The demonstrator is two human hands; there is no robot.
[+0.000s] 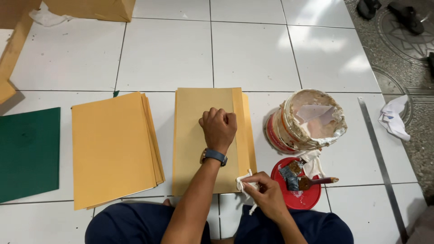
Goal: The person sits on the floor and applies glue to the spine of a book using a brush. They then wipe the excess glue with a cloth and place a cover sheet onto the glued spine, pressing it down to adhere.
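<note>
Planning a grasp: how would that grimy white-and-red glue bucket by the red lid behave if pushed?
The grimy white-and-red glue bucket already leans, so a push may tip it. Its crusted rim looks sticky rather than slippery. On the glossy white tile floor it would likely slide, toward the red round lid.

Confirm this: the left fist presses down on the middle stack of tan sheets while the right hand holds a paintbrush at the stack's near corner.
One detail is wrong. In the head view the right hand holds a white cloth, not a paintbrush; the brush lies untouched on the red lid. The rest stands: the left fist presses on the middle stack of tan sheets, and the right hand is at its near corner.
</note>
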